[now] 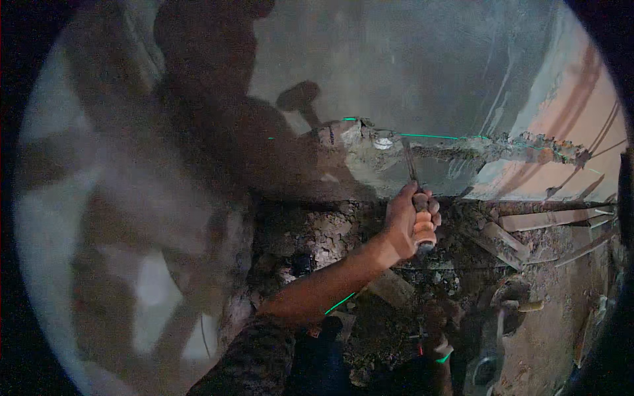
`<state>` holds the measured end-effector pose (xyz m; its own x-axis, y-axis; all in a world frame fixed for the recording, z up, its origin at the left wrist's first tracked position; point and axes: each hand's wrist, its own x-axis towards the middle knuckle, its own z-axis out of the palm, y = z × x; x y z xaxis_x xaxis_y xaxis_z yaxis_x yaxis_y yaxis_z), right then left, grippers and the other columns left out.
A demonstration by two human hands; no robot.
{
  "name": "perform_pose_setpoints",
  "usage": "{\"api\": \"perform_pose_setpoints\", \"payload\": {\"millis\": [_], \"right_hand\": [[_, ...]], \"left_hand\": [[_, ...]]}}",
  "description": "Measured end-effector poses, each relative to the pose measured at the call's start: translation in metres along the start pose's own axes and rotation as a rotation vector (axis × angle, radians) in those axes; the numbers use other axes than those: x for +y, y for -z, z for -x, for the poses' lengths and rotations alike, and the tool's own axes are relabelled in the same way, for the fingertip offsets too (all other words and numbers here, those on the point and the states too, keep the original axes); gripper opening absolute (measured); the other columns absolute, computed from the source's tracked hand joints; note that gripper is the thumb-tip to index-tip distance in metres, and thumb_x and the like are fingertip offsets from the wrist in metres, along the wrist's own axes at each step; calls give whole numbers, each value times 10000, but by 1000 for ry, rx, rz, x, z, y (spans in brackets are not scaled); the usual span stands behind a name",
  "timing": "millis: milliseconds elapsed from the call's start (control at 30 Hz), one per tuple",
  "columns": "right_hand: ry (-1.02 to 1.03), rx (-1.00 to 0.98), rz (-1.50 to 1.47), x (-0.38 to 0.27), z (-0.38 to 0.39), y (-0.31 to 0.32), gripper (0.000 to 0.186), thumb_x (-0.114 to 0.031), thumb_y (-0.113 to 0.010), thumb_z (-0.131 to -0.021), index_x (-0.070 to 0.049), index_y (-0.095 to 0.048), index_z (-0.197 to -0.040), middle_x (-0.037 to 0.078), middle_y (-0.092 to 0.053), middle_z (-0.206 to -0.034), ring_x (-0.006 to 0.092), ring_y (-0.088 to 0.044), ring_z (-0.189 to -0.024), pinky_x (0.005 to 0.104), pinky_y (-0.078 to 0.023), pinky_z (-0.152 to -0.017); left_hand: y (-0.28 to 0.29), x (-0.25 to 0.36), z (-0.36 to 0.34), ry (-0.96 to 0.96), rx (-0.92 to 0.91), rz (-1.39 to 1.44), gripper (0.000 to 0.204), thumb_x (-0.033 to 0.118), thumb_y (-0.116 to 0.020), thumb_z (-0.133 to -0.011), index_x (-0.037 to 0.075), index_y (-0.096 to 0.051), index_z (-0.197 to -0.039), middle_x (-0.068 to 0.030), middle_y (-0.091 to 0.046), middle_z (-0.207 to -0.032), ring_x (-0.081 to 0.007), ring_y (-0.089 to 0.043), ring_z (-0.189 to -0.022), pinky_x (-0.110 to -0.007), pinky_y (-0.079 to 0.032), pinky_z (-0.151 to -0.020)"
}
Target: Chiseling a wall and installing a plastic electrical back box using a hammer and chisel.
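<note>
My left hand (411, 214) is closed around the orange-and-dark handle of a chisel (408, 162), its metal shaft pointing up to a rough, broken channel (370, 148) low across the grey plastered wall (396, 66). A thin green light line runs along the channel’s upper edge. A dark, hammer-shaped shadow falls on the wall left of the chisel. At the lower edge, right of my left forearm, a dim brown limb (442, 323) shows; I cannot tell if it is my right hand or what it holds.
Dirt and broken rubble (330, 234) cover the ground along the wall foot. Long boards (541, 218) lie at right, above a tool with a pale handle (531, 307) and dusty metal pieces (489, 366). A pale, shadowed wall (86, 198) fills the left; salmon-coloured plaster shows at upper right.
</note>
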<state>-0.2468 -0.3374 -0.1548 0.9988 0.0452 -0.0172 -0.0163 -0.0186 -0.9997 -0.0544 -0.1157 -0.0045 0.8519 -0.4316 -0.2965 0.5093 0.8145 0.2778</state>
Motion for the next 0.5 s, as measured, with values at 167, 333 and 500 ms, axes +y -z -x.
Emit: {"api": "perform_pose_setpoints", "payload": {"millis": [167,333,500], "right_hand": [[19,-11,-21,-11,-11,10,525,-314,-542,-1010,-1,-441,-1420,150,-550,-1274,251,-594,-1033,394,-502,-860],[68,-3,-20,-6,-46,-6,528,-316,-540,-1011,0,-440,-1423,151,-545,-1287,257,-594,-1055,398,-504,-878],[118,6,33,8,-54,-26,531,-317,-538,-1011,1,-438,-1425,153,-540,-1300,262,-593,-1077,402,-506,-897]], "left_hand": [[-7,4,-21,32,-43,105,413,516,-389,-1040,133,-527,-972,-77,-555,-767,-254,-537,-637,-339,-359,-401],[-14,5,-24,-20,99,26,409,494,-373,-1049,140,-532,-921,-82,-546,-759,-260,-525,-622,-339,-347,-400],[-7,26,-43,-125,100,-103,408,489,-368,-1051,142,-508,-888,-67,-531,-730,-197,-458,-581,-290,-317,-390]]}}
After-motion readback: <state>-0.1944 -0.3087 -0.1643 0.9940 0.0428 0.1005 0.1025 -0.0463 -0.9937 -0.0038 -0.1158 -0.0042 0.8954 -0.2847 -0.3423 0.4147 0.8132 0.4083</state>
